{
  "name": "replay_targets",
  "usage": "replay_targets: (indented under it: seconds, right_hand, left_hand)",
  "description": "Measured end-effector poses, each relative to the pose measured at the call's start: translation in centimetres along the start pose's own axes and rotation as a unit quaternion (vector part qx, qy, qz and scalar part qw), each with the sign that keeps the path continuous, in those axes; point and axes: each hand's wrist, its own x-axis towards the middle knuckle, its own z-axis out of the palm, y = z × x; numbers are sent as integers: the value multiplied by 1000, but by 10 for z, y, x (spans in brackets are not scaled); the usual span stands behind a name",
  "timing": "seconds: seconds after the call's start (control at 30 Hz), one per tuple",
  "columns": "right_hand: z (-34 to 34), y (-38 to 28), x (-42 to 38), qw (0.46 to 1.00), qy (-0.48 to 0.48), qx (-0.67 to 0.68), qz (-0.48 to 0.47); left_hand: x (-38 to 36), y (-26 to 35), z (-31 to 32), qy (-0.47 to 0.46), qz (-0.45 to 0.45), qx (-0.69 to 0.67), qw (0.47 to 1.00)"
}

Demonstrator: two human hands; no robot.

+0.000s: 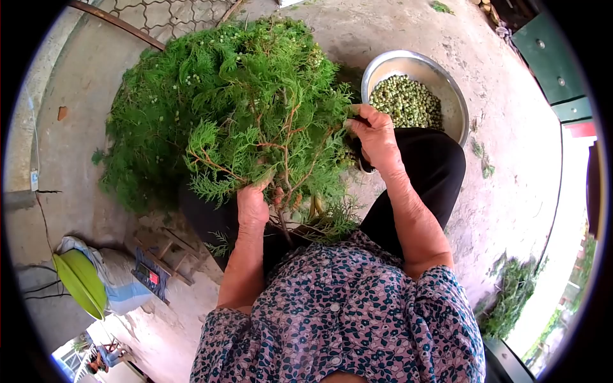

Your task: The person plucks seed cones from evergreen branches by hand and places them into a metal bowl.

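Note:
A leafy evergreen branch (pixel 284 137) with reddish-brown stems lies across my lap, its cut end toward my body. My left hand (pixel 253 203) is closed around its lower part, the fingers partly hidden by foliage. At the branch's right edge, my right hand (pixel 377 134) is closed in a pinch; what lies between thumb and fingers is too small to make out. Just beyond that hand stands a metal basin (pixel 454 96) holding many small green cones (pixel 408 102).
A big heap of similar branches (pixel 150 127) lies on the concrete floor ahead and left. To the left are a small wooden stool (pixel 169 255) and a sack with a lime-green plastic item (pixel 82 284). Green metal drawers (pixel 552 60) stand far right, with loose greenery (pixel 511 293) below.

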Motion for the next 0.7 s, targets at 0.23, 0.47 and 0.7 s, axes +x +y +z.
replay_targets:
  seconds: [0.23, 0.47, 0.7]
  right_hand:
    - [0, -19, -5, 958, 127, -218, -135]
    - [-45, -11, 13, 955, 274, -72, -88]
    - [-85, -26, 25, 781, 426, -434, -140]
  left_hand:
    - [5, -4, 3, 28, -9, -49, 998]
    - [1, 1, -2, 12, 8, -54, 998]
    - [3, -1, -3, 5, 0, -68, 998]
